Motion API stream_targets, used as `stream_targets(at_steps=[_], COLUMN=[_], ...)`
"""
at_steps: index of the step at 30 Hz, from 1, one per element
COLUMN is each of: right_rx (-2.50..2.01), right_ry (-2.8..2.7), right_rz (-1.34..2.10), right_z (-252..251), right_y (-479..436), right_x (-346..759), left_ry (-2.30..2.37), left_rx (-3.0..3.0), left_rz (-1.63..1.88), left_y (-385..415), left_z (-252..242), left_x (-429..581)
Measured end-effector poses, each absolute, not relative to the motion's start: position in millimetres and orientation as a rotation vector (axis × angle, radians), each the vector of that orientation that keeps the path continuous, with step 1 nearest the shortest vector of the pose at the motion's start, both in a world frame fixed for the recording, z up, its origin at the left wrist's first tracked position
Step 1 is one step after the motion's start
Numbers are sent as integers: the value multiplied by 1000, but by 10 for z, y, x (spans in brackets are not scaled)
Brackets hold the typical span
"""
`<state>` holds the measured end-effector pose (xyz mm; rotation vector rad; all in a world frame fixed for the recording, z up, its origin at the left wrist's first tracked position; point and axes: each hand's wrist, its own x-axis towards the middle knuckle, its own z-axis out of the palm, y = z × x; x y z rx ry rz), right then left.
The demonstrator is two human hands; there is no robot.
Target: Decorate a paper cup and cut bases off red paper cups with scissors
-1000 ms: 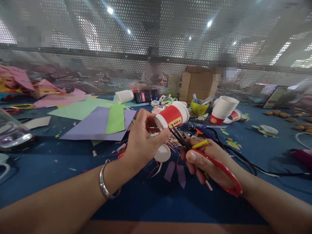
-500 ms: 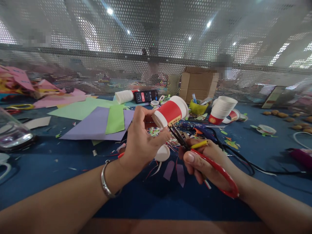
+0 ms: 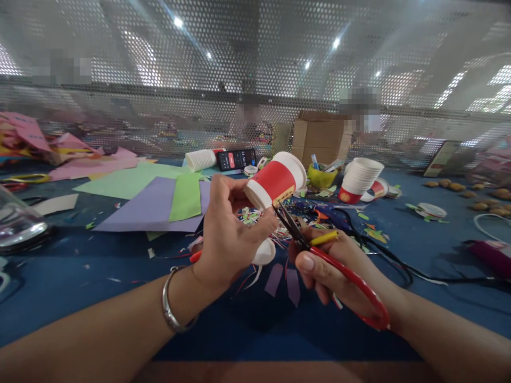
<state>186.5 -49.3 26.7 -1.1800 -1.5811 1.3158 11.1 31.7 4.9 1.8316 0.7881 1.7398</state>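
Scissors up at the red-and-white paper cup [image 3: 273,183], both hands in the action!
Here's the left hand [image 3: 229,242] gripping the tilted cup by its near end, while the right hand [image 3: 329,263] works the red-handled scissors [image 3: 297,233], blade tips right by the cup's underside, contact too close to call, and a yellow stick [image 3: 324,238] beside the fingers; below, a white disc [image 3: 264,251] and two purple tags [image 3: 273,280] on the blue worktop [image 3: 215,340], purple sheet [image 3: 136,207] to the left, stacked cups [image 3: 364,173] to the right!
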Motion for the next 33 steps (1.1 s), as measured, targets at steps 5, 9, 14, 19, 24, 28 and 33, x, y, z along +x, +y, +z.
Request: stream_targets(at_steps=[5,9,14,19,24,28,33], right_rx=[-1225,-1238,-1277,-1340,-1363,-1364,-1374], right_ry=[-1556,-1598,-1630,-1611,-1589,-1581,-1573], right_rz=[1299,1283,1265,1231,1223,1194,1184], right_z=[262,251,265,275,284,285,278], right_y=[-503,-482,-470,-496,-520,-535,-537], right_x=[1852,1863,1864,1838,1814,1799,1792], left_ry=[809,840,860,826,819,819,804], left_rx=[1851,1879,1859,1851,1872,1904,1910], left_rz=[1720,1725,1691,1606,1598,1631,1684], left_y=[340,340,333,305,307,319,311], left_z=[14,6,24,61,69,50,38], left_x=[104,92,89,81,64,64,79])
